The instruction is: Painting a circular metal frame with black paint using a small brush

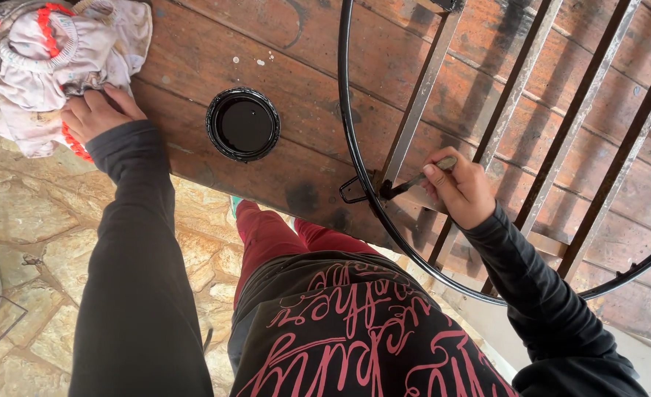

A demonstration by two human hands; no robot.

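Fingers (437,170) of the right hand (461,192) pinch a paintbrush (414,180), bristles touching the black ring (355,140).

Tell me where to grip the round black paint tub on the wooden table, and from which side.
Grip the round black paint tub by its outer rim, from above, fingers spread around the wall. It stands open, full of dark paint, so nothing should dip inside. The left hand, resting on the pale cloth, is nearest.

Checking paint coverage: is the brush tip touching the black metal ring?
Touching. The head view shows the dark bristles of the thin paintbrush, held in the right hand, pressed against the curved black metal ring.
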